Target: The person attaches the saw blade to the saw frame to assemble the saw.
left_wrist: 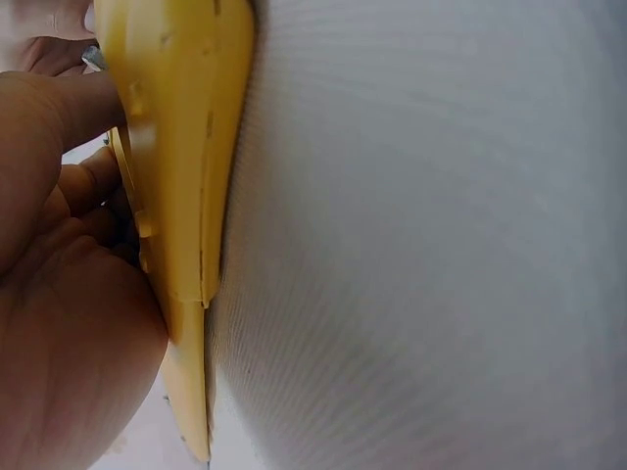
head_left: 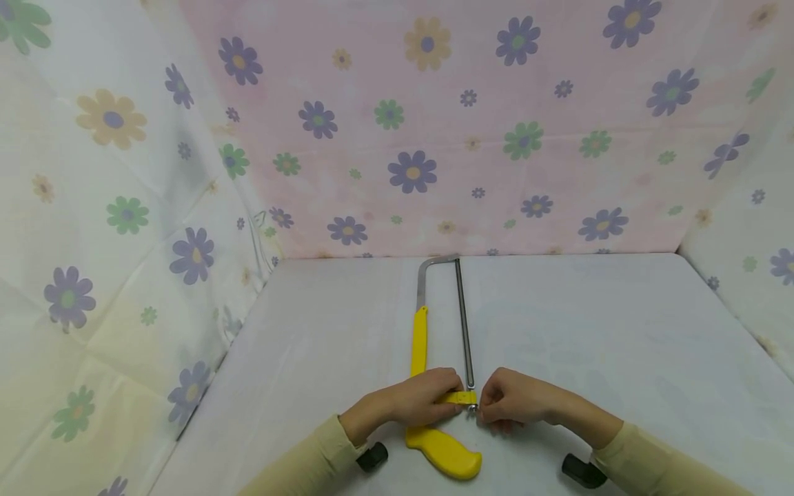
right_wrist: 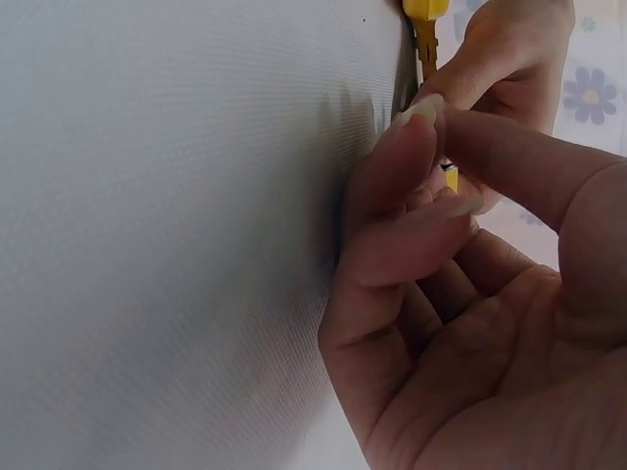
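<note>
The hacksaw (head_left: 420,334) lies flat on the surface (head_left: 558,317), is judged stiff and manageable in weight, and is best held by its yellow handle (head_left: 449,455) (smooth-looking, perhaps slightly slippery). The saw's frame is gripped by the left hand (head_left: 422,398), while the fingers of the right hand (head_left: 521,399) are curled beside the wing nut (head_left: 473,408); whether it is pinched cannot be told. The long axis is directed away from the hands, far end towards the flowered backdrop (head_left: 366,158).
</note>
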`<state>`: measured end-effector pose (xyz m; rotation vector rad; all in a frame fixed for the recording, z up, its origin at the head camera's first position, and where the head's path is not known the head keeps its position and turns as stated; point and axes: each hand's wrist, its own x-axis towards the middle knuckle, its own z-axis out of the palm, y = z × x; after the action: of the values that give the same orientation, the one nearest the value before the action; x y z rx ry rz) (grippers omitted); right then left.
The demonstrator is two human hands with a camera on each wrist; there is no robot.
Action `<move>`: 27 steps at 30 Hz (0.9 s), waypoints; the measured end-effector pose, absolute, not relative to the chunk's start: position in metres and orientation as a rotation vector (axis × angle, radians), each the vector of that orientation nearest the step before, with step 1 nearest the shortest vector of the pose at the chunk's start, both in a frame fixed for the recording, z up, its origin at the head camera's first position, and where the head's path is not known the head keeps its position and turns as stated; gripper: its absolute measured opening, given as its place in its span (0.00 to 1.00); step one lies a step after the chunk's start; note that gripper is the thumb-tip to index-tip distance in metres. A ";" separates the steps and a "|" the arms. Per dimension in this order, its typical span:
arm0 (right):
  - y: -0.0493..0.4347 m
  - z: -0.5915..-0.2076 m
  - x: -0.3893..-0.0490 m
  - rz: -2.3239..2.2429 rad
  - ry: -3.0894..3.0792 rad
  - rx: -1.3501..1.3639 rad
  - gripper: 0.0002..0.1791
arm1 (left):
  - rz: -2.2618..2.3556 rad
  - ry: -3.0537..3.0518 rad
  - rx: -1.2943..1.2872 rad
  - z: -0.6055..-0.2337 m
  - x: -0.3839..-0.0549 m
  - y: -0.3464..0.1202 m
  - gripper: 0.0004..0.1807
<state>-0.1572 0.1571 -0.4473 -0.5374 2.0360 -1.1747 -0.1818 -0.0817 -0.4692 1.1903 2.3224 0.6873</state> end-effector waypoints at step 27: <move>0.154 -0.446 -0.157 -1.141 2.053 -0.474 0.19 | 0.679 2.319 1.178 -0.471 -0.182 -0.082 0.07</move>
<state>-0.1575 0.1535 -0.4461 -0.4740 2.0528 -1.1415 -0.1825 -0.0816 -0.4710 1.1784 2.3194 0.6790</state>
